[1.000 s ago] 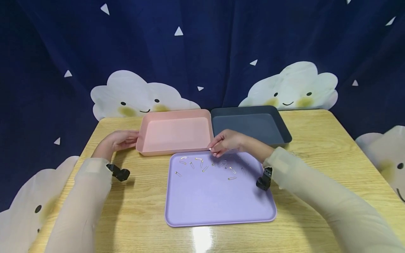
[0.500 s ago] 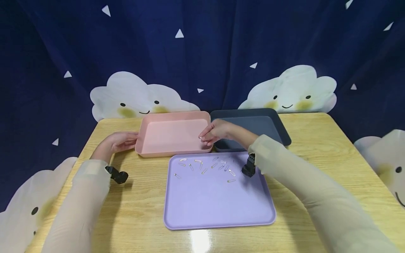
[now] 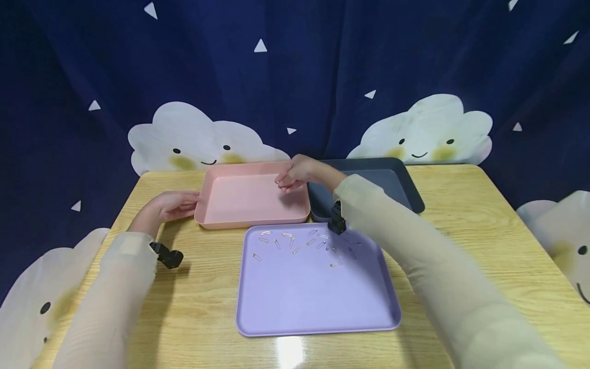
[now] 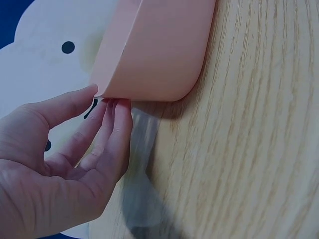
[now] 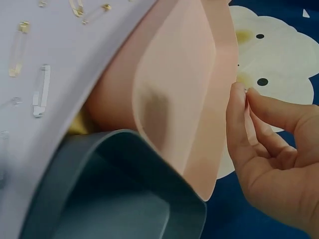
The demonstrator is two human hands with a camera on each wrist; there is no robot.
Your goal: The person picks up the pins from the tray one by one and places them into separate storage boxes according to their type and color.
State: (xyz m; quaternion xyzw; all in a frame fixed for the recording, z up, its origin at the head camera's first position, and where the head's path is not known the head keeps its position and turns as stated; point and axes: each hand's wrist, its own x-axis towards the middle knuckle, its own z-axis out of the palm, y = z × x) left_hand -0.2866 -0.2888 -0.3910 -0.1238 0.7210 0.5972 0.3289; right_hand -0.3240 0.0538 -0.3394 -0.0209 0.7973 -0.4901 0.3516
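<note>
Over the right part of the pink tray [image 3: 253, 197] is my right hand [image 3: 292, 174], thumb and fingertips pinched on a safety pin [image 5: 245, 90]; only a tiny silver bit of it shows. My left hand [image 4: 75, 154] holds the pink tray's left end, the thumb at the rim and the other fingers against the outer wall. Several gold and silver safety pins [image 3: 277, 244] lie scattered across the far half of the lilac tray [image 3: 318, 297]. A few of them, such as a silver safety pin [image 5: 42, 90], show closer in the right wrist view.
A dark blue-grey tray [image 3: 384, 182] stands right of the pink one, partly behind my right forearm. All three trays sit on a wooden table [image 3: 198, 302]. Behind it hangs a navy curtain [image 3: 304, 66] with cloud prints.
My right hand has moved from the lilac tray's far edge, up and leftward over the pink tray, still pinching the pin. My left hand stays at the pink tray's left end.
</note>
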